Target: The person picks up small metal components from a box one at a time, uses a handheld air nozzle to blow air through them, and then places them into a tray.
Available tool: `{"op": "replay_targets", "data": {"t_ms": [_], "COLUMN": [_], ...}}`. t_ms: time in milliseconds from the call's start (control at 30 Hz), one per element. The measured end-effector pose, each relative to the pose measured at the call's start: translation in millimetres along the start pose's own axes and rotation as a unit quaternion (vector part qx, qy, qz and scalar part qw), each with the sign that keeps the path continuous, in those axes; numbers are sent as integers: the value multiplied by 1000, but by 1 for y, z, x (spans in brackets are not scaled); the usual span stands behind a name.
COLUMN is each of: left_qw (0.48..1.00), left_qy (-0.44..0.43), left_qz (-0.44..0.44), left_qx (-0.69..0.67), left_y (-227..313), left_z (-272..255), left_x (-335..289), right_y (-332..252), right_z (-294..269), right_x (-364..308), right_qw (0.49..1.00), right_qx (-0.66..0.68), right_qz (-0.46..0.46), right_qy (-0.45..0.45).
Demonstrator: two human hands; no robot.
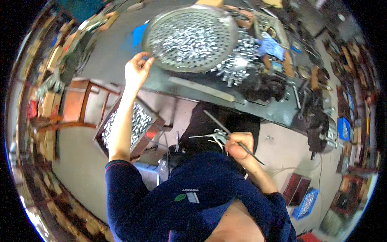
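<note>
My left hand is stretched forward, fingers curled at the near left rim of a large round perforated metal tray. Thumb and forefinger appear to pinch that rim. Many small shiny metal pieces lie in the tray. In front of my body, my right hand is closed round a long thin dark metal rod, which slants from upper left to lower right. Beside that fist, over my dark lap, is a silvery plier-like tool; whether the hand also grips it I cannot tell.
More metal pieces are heaped on the workbench right of the tray. A flat bar lies near its front edge. A blue cloth and tools clutter the right. A box of metal pieces stands below my left arm, near a wooden chair.
</note>
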State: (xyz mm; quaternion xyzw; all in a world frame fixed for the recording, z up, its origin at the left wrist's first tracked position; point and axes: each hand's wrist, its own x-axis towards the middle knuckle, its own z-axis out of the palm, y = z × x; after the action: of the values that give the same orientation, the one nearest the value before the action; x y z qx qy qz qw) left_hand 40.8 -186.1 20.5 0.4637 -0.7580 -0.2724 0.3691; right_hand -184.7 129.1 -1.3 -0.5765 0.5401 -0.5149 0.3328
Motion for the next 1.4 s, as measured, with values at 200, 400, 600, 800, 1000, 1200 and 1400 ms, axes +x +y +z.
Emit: {"op": "replay_targets", "data": {"t_ms": [200,400,600,800,1000,1200,1400], "left_qw": [995,934,851,870,956,832,641], "left_qy": [32,-62,-123,-79,11,-115,-356], "left_qz": [-91,-194,-141,-112,-246,-263,-306], "left_qx": [16,294,490,473,160,-475,-607], "left_y": [-166,-202,-216,-225,-174,-27,46], "left_z": [-64,-60,-25,-18,-37,-5,48], "left_x": [-94,-131,-116,-118,-119,-133,-156], "right_y": [9,20,12,14,15,-4,-12], "right_z": [16,21,23,25,21,20,9], "right_x": [-1,1,4,-2,-3,15,21], "right_qw": [993,994,998,997,998,998,996], "right_qx": [98,74,28,31,4,1,-2], "right_qz": [63,77,38,53,40,-12,-39], "right_qy": [-14,-36,-28,-35,-39,-68,-76]}}
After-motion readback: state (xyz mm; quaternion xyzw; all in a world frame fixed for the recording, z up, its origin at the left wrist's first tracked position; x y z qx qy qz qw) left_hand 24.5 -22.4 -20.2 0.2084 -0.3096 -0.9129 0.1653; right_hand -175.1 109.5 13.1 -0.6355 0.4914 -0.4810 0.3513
